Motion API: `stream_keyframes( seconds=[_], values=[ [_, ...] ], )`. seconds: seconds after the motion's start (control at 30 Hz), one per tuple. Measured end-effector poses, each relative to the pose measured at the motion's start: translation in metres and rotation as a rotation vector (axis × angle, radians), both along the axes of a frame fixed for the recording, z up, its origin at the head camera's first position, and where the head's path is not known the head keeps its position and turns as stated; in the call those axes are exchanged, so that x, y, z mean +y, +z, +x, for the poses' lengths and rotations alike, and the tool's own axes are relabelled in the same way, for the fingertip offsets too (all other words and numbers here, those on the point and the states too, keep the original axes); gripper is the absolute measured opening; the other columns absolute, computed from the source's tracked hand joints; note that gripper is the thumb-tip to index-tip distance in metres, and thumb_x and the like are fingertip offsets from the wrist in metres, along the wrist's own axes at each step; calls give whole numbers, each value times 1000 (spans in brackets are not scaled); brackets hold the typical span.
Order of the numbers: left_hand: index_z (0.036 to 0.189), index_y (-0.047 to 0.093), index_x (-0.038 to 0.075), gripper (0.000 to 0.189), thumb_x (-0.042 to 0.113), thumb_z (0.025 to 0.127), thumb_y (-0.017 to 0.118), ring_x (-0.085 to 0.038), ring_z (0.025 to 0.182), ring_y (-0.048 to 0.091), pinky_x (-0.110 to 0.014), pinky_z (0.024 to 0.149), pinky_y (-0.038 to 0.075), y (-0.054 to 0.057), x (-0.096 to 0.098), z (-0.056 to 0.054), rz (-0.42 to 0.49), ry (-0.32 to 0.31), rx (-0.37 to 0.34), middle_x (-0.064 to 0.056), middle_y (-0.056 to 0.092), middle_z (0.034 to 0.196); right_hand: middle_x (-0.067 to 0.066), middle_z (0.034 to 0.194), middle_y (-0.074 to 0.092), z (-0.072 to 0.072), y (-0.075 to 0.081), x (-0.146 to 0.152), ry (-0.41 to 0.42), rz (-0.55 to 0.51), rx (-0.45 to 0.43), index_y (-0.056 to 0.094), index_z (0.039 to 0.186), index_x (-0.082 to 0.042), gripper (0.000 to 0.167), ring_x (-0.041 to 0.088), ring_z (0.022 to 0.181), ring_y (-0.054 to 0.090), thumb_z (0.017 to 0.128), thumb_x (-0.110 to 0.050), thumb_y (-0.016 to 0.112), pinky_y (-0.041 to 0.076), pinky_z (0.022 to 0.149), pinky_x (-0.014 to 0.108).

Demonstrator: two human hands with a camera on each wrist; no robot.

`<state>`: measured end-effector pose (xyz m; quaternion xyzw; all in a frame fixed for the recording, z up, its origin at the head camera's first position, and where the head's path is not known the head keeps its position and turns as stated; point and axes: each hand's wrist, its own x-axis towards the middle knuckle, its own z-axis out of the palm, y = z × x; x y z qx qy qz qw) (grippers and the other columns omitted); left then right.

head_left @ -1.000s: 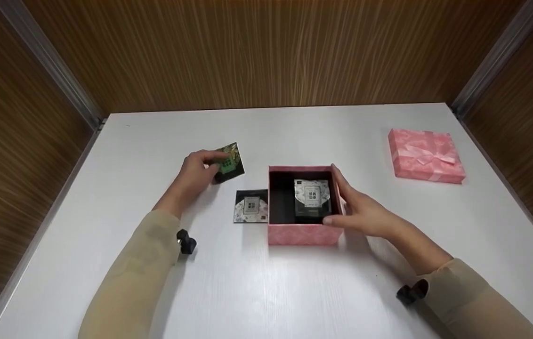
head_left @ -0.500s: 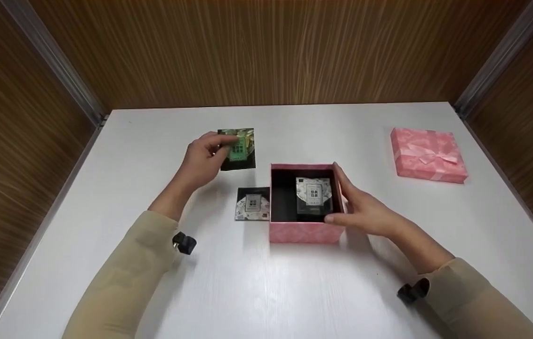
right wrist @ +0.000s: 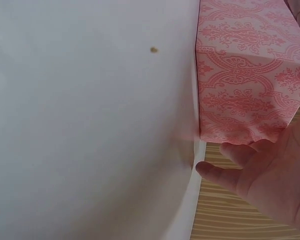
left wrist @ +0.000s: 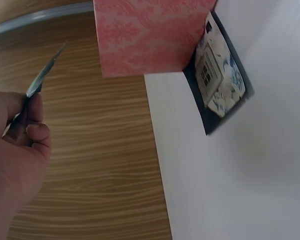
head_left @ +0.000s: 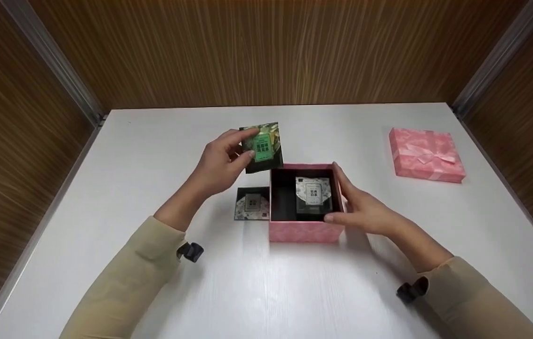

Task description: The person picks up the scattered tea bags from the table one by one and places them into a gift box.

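Between thumb and fingers, my left hand (head_left: 224, 165) pinches a flat green-and-black sachet (head_left: 262, 149). It is held up off the table, just behind the left back corner of an uncovered pink box (head_left: 306, 232); the left wrist view shows it edge-on. Inside the box, a white-and-black sachet (head_left: 313, 195) lies on top at the right, while the dark left side shows bare. My right hand (head_left: 365, 212) holds the box at its right wall, thumb over the front corner of the rim. Another floral sachet (head_left: 251, 203) lies on the table against the box's left wall.
A pink lid (head_left: 426, 155) with a ribbon bow lies at the back right of the white table (head_left: 266, 292). Wood-grain panels (head_left: 266, 52) stand behind the table and at both sides.
The left hand has lifted the green sachet and carried it right, toward the box's back left corner. The right hand and box stay about where they were.
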<state>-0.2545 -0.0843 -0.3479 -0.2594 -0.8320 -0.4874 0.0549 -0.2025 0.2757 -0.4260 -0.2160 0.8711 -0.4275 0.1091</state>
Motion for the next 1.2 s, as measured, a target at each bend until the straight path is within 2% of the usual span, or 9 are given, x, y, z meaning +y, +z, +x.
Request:
stream_keyframes(
  seconds=[0.17, 0.4, 0.67, 1.03, 1.2],
  values=[
    [154, 57, 12, 52, 5, 103, 66, -17, 95, 60, -31, 76, 51, 0, 8, 4, -5, -56, 18, -5, 63, 128, 18, 173, 21, 0, 1, 0, 3, -14, -4, -7, 172, -26, 121, 39, 143, 47, 93, -35, 84, 34, 119, 58],
    [153, 58, 12, 51, 5, 103, 66, -16, 85, 54, -30, 71, 46, -3, 15, 9, -7, -118, 2, -5, 64, 124, 18, 174, 21, -1, 1, 0, 12, -25, -6, -7, 172, -26, 121, 40, 143, 47, 93, -34, 84, 34, 119, 58],
    [152, 59, 12, 50, 7, 104, 68, -15, 85, 55, -31, 73, 47, -10, 23, 11, -32, -139, -47, -4, 65, 123, 16, 174, 21, -1, 0, 1, 6, 8, 4, -6, 172, -26, 120, 38, 150, 37, 93, -36, 83, 29, 121, 60],
    [149, 63, 7, 47, 8, 102, 70, -13, 82, 54, -28, 72, 47, -16, 41, 17, -110, -187, -86, -7, 66, 109, 20, 173, 23, 0, 1, 0, 5, 5, -2, -7, 172, -26, 120, 41, 146, 43, 93, -36, 83, 32, 119, 60],
    [148, 63, 5, 47, 7, 102, 71, -13, 83, 53, -26, 72, 47, -21, 48, 20, -149, -208, -67, -8, 65, 107, 20, 172, 25, -1, -1, 0, 5, 0, -4, -7, 172, -28, 120, 40, 143, 47, 93, -36, 83, 36, 117, 60]
  ],
)
